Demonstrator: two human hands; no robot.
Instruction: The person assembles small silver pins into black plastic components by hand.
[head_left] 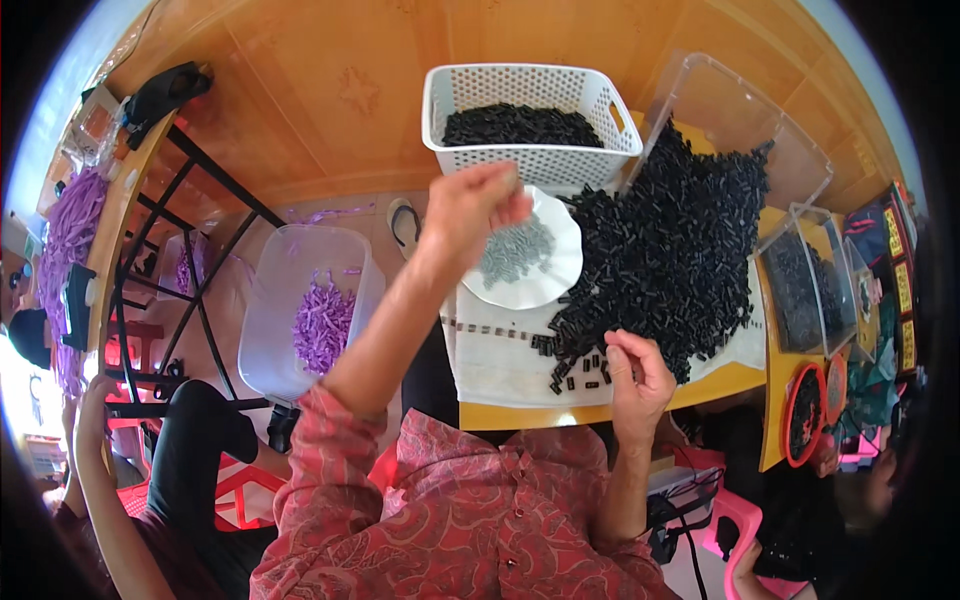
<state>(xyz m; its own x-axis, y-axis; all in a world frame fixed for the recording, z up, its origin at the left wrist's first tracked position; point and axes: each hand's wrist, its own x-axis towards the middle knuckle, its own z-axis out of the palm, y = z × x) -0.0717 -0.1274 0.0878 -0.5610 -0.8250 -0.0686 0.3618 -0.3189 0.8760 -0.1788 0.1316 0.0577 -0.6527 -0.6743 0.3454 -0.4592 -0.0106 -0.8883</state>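
Observation:
My left hand (478,208) is raised over the upper left edge of a white scalloped plate (565,275). Its fingers are curled into a pinch, and whatever they hold is too small to make out. Many small grey pieces (517,250) lie on the plate. At the near edge of a large heap of short black plastic pieces (665,250), my right hand (640,380) has thumb and forefinger brought together. What sits between those fingertips I cannot make out. A few loose black pieces (590,385) lie on the white cloth (490,365) beside that hand.
Behind the plate stands a white perforated basket (530,157) of black pieces. A clear bin (790,130) lies tipped behind the heap. Left of the table is a translucent tub (262,330) with purple pieces. Other people sit on both sides; clear boxes (800,290) stand at right.

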